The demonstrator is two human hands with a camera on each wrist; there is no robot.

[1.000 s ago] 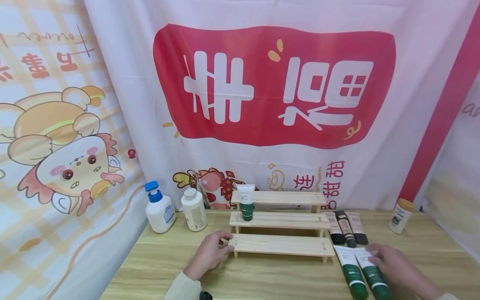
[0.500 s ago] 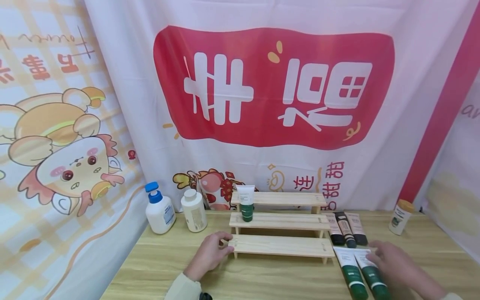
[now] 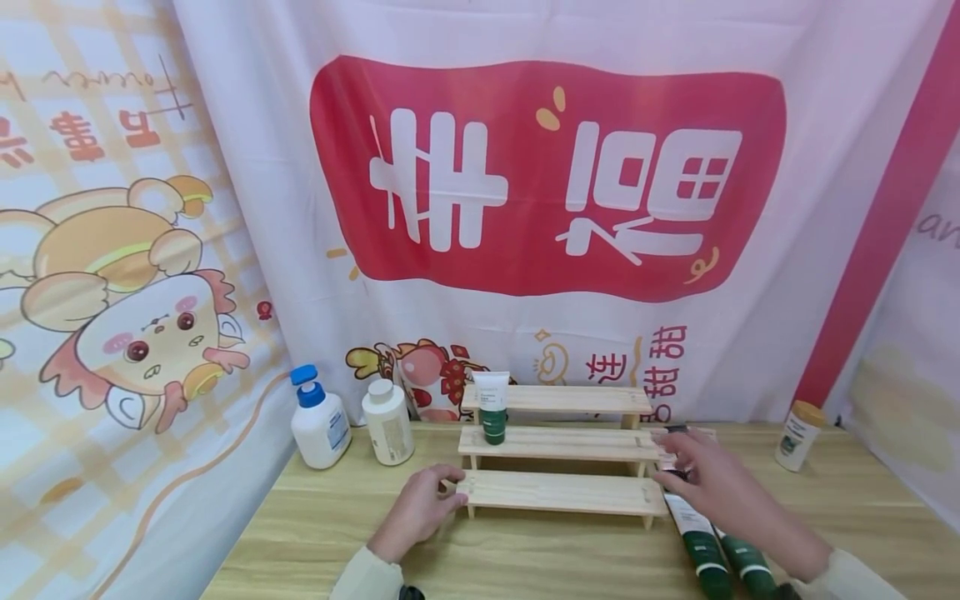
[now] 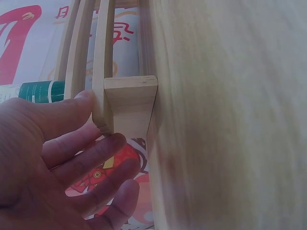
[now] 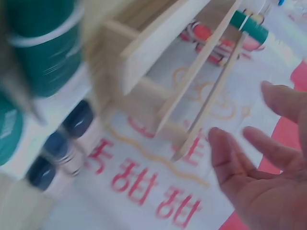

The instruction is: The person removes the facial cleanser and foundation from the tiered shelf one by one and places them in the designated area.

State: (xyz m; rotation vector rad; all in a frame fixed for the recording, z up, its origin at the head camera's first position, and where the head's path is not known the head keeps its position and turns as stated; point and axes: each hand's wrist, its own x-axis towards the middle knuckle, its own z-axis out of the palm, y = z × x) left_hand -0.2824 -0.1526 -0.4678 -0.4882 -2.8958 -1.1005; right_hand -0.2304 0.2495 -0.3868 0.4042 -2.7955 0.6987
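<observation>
A three-step wooden display rack stands on the table. My left hand pinches the left end of its lowest board, thumb and index finger on either side in the left wrist view. One white-and-green squeeze tube stands cap down on the middle step, toward the left. My right hand hovers by the rack's right end, fingers spread and holding nothing in the right wrist view. Beneath it lie two more white-and-green tubes, partly covered. Several dark-capped tubes lie beyond them, mostly hidden by the hand in the head view.
A white pump bottle with a blue top and a white capped bottle stand left of the rack. At the far right stands a small white bottle with a tan cap. A printed curtain hangs behind the table.
My right hand has left the right-hand green tube and moved up and left, over the dark-capped tubes. My left hand stays at the rack's end.
</observation>
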